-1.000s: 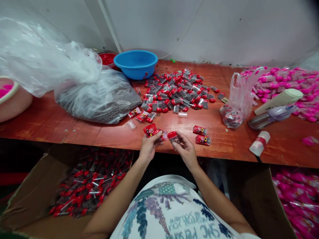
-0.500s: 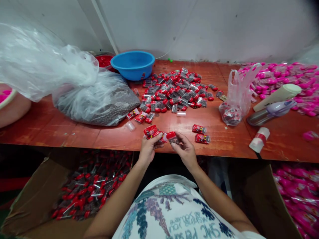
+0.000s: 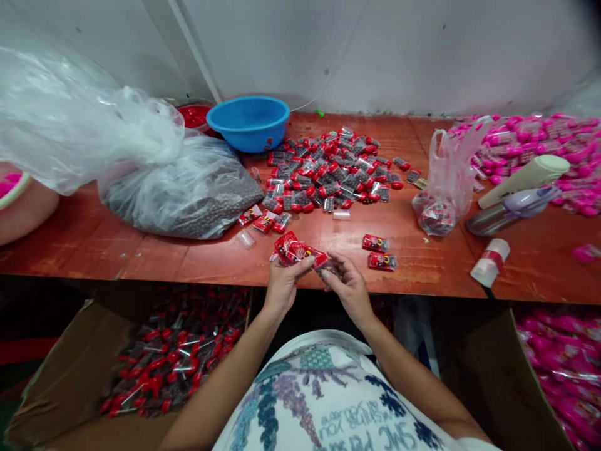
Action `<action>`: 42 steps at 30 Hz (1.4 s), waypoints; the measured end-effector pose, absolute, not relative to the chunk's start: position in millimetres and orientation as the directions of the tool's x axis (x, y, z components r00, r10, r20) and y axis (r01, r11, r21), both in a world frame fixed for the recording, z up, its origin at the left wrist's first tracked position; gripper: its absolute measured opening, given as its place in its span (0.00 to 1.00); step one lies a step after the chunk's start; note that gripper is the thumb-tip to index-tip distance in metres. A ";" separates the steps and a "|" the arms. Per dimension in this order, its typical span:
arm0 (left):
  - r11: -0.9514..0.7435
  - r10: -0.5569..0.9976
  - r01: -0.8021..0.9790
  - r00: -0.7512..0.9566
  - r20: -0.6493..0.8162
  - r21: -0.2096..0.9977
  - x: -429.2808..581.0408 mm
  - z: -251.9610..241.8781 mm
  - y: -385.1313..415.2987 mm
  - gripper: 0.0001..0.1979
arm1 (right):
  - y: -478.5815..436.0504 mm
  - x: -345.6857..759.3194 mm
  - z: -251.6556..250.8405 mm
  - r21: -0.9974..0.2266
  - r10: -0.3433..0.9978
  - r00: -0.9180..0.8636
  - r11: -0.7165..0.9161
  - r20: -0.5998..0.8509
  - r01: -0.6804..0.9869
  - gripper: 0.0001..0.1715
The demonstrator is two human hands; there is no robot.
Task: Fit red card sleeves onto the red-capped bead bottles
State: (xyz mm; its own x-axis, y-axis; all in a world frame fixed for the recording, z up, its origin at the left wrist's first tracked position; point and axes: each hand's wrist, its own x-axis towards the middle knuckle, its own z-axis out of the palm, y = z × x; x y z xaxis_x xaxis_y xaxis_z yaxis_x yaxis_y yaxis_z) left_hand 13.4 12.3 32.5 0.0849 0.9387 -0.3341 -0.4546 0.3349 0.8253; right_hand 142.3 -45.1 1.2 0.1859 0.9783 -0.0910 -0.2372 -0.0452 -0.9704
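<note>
Reaches further right than in the earlier frame with flat red printed wrappers (image 3: 297,249), now overlapping a small clear plastic container of dark contents (image 3: 330,268), just below the frame's centre. Pinches the wrappers between left hand (image 3: 283,283) thumb and fingers; grips the container likewise in the right hand (image 3: 350,285). Best to align both and press gently, probably sparing creases.

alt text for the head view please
A person's left hand holds glossy red printed packets and the right hand a small clear plastic container, close together at the edge of a reddish-brown table. Beyond are heaped red-capped clear containers, a blue plastic basin and a translucent plastic bag of dark beads.
</note>
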 end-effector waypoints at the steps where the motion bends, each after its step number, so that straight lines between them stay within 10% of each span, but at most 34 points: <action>1: 0.339 0.937 -0.461 0.089 -0.338 0.820 14.3 33.1 11.5 0.21 | -44.9 142.3 1.0 -0.969 0.977 0.190 -0.046 -0.093 -0.242 0.25; 17: 0.267 0.964 -0.416 0.095 -0.250 0.869 18.5 40.5 7.3 0.25 | -45.9 145.5 0.2 -0.980 0.961 0.196 0.198 0.195 0.005 0.17; 25: 0.360 0.928 -0.376 0.241 -0.285 0.854 16.5 44.7 7.9 0.27 | -43.2 148.2 5.5 -0.949 0.981 0.181 -0.005 -0.065 -0.314 0.18; 30: 0.319 0.946 -0.364 0.178 -0.271 0.875 23.7 41.8 7.6 0.25 | -41.5 147.4 1.0 -0.986 0.954 0.298 0.085 0.038 -0.144 0.15; 35: 0.313 0.944 -0.298 0.204 -0.261 0.902 26.8 37.5 9.7 0.16 | -41.0 145.4 -7.5 -0.954 0.950 0.308 0.054 -0.041 -0.295 0.23; 42: 0.359 0.932 -0.318 0.178 -0.316 0.878 23.2 35.7 11.0 0.19 | -39.7 162.6 -4.5 -0.991 0.992 0.067 0.111 0.106 -0.080 0.33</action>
State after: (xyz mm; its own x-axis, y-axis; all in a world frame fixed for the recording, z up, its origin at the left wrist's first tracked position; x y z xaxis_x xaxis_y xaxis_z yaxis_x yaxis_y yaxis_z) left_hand 23.2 11.0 35.7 0.1776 0.9318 -0.3165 -0.3182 0.3587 0.8775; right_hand 162.6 -39.7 -4.5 0.0671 0.9921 0.1058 -0.0796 0.1110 -0.9906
